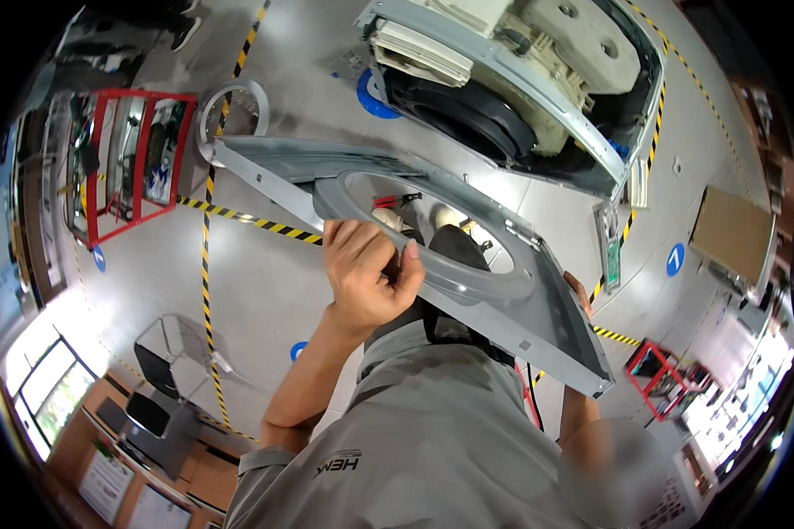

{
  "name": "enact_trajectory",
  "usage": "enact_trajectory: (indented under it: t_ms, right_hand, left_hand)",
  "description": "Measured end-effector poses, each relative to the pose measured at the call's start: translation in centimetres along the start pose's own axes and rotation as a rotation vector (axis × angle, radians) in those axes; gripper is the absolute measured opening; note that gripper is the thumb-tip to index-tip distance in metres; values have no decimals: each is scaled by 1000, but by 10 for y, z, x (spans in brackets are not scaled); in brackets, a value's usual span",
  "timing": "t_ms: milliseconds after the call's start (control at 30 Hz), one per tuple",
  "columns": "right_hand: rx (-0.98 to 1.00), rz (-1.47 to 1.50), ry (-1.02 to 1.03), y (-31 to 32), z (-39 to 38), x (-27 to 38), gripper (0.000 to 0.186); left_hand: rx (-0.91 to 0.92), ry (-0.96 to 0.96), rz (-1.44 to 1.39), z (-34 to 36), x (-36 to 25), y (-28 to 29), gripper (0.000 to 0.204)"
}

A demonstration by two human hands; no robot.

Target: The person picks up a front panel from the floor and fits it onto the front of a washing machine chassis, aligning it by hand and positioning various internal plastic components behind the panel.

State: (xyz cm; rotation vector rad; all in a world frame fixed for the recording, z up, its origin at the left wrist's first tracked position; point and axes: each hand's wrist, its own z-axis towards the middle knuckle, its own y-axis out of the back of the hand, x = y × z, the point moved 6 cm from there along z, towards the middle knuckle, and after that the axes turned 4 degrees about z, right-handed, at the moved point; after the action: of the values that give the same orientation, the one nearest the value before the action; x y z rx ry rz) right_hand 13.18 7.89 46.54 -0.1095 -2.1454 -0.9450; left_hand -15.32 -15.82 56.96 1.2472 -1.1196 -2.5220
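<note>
A grey metal washing machine front panel [551,322] with a large round opening is tilted across the front of my body. My left hand [362,271] is closed in a fist at the panel's near long edge, beside the opening's rim. Whatever its curled fingers hold, if anything, is hidden. Wrapped round the panel's right end are the fingers of my right hand [579,294]; the rest of that hand is mostly behind the panel. Through the opening my shoes and a red-handled tool [395,202] on the floor are visible.
An opened washing machine [582,132] with a dark tub stands ahead to the right. A round ring [260,104] lies beyond the panel's left end. Red-framed racks [138,159] stand at left and lower right. A chair [154,370] is lower left; a cardboard box [732,231] is right.
</note>
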Motion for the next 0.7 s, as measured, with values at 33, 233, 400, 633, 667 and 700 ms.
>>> enact_trajectory:
  t_ms: [33, 233, 400, 633, 667, 700]
  right_hand:
    - [3, -41, 60, -3, 0, 6, 44]
    - [-14, 0, 40, 2, 4, -40, 51]
    - [386, -521, -253, 85, -11, -5, 39]
    - [123, -481, 347, 30, 12, 208, 56]
    - [161, -494, 441, 4, 17, 223, 59]
    - [189, -541, 533, -19, 22, 240, 62]
  left_hand:
    - [9, -17, 3, 6, 3, 0, 28]
    - [2, -101, 14, 39, -1, -28, 34]
    - [-22, -95, 77, 43, -6, -50, 34]
    - [-44, -91, 100, 48, 4, -72, 30]
    - [-45, -89, 104, 48, 7, -75, 30]
    - [-49, -74, 108, 48, 12, -75, 30]
